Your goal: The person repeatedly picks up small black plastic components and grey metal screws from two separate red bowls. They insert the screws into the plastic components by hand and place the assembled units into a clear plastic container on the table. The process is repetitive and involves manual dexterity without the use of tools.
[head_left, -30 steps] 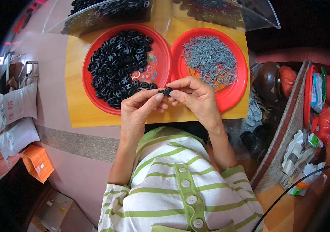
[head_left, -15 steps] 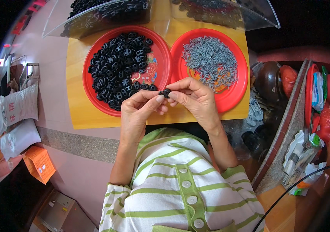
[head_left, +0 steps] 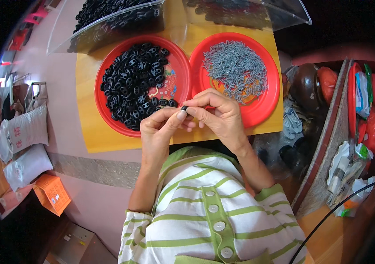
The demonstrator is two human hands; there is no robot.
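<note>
Small black plastic piece sits between left hand and right hand, equally near; both grips pinch it, over surface's near edge. Long axis unclear.

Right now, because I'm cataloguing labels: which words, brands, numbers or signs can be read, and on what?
Bulging white sack at left: large red characters, not copied out here.
Orange boxy plastic basket: white label, too small to read.
Blue-and-white plastic packet at right: any print too small to read.
Left round red plastic tray, under small black oval pieces: coloured print, partly covered; I cannot tell whether it includes words.
</note>
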